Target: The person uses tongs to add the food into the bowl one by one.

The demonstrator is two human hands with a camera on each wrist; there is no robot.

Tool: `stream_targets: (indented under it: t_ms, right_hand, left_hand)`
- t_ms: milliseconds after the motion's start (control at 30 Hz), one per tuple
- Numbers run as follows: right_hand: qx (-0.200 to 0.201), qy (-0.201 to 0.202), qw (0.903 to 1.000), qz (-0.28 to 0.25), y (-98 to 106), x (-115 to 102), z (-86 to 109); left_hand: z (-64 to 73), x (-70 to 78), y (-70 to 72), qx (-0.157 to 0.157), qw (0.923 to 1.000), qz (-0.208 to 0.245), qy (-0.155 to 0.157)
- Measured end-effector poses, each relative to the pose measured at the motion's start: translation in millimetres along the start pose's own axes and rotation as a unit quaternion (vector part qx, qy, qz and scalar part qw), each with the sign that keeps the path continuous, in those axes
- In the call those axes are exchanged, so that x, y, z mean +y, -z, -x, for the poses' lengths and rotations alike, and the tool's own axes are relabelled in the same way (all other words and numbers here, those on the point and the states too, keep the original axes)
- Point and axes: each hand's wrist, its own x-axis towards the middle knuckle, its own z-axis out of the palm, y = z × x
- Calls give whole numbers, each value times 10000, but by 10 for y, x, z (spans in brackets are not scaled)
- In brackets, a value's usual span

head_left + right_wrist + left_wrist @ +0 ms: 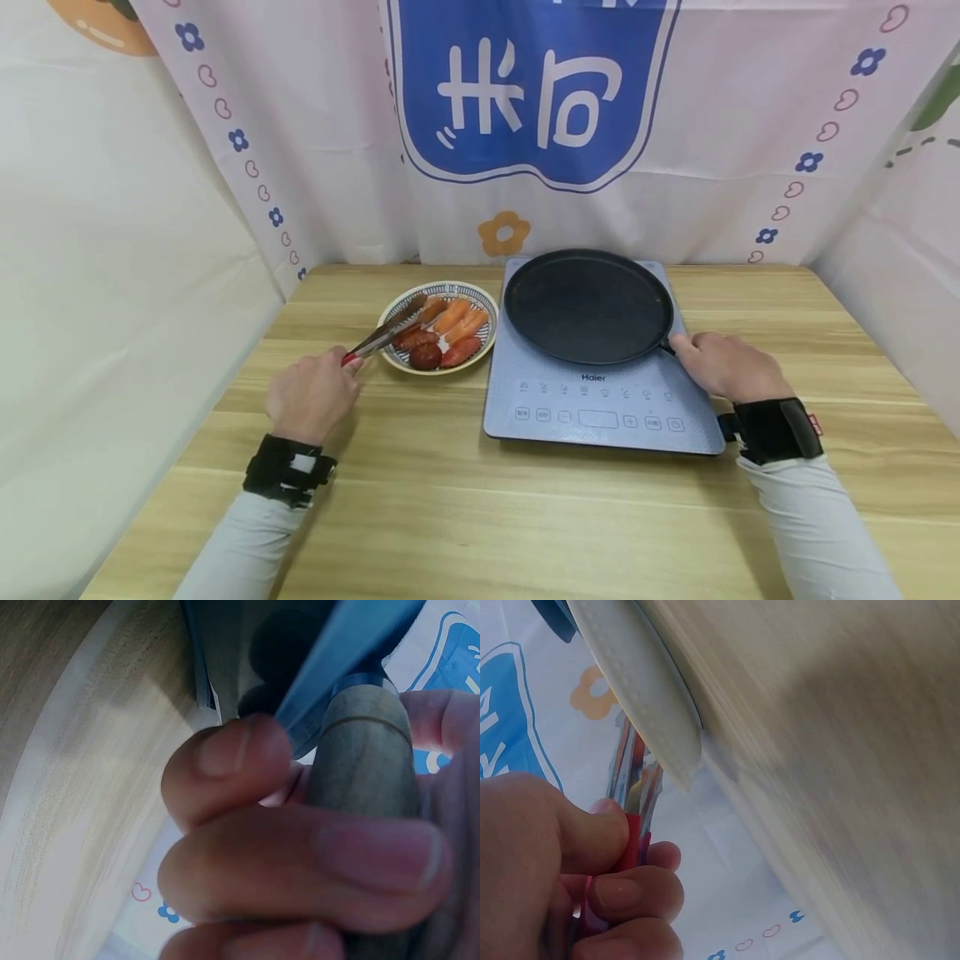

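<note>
My left hand (313,396) grips a pair of metal tongs (382,330) by the red handle (632,836). Their tips lie over the left side of a patterned plate (483,293), among several reddish sausages (461,352) and orange strips (453,317); whether they pinch a piece I cannot tell. The fingers of my right hand (731,367) curl round the wooden-looking handle (364,761) of a flat black pan (588,308). Nothing lies in the pan, which sits on a Haier induction cooker (555,421).
Plate and cooker stand side by side toward the back of a wooden table (420,500). Behind them hangs a printed cloth (337,167), close to the table's back edge. Pale cloth walls (135,292) flank both sides.
</note>
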Motion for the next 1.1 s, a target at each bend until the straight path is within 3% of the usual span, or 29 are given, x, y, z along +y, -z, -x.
stream_targets:
  t_ms: [1100]
  right_hand:
    - [77, 58, 10000, 17, -7, 7, -12]
  left_hand:
    - [8, 47, 125, -13, 9999, 76, 82]
